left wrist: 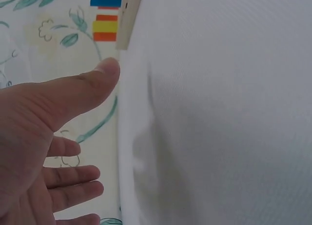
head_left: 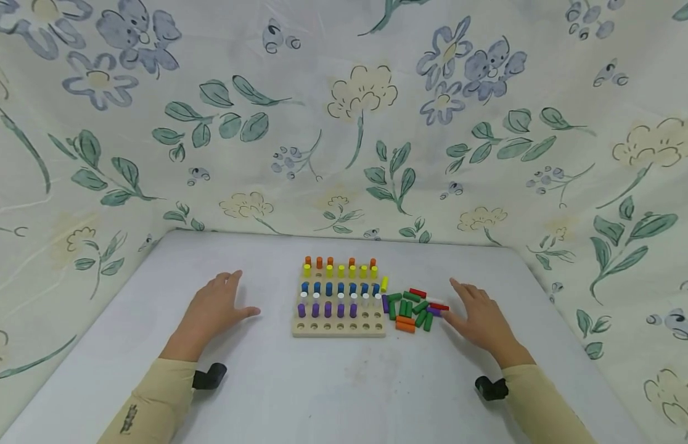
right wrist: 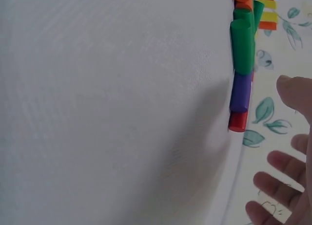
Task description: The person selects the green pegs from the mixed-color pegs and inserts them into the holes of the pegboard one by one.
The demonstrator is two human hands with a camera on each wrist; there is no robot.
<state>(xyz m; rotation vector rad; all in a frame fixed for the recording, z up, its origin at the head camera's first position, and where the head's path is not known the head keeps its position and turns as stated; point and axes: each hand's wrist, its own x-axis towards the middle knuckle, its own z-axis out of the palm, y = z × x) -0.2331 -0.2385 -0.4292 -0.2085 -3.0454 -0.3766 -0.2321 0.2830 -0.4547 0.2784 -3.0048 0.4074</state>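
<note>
A wooden pegboard (head_left: 338, 335) lies on the table with rows of orange, yellow, blue, white and purple pegs (head_left: 328, 309) upright in its holes. Its front row of holes is bare. Loose green pegs (head_left: 406, 308), along with red, orange, purple and yellow ones, lie in a pile at the board's right side. To the left of the board, my left hand (head_left: 213, 308) holds nothing, thumb and fingers spread apart. My right hand (head_left: 481, 317), also holding nothing, hovers by the pile's right edge, its thumb near a purple peg (right wrist: 240, 92) and a red peg (right wrist: 238, 121).
The white table (head_left: 344, 394) meets a flower-patterned cloth (head_left: 344, 154) hanging behind it and at both sides. A loose yellow peg (head_left: 384, 283) leans near the board's right edge. Dark wrist cameras (head_left: 211, 376) show beneath both sleeves.
</note>
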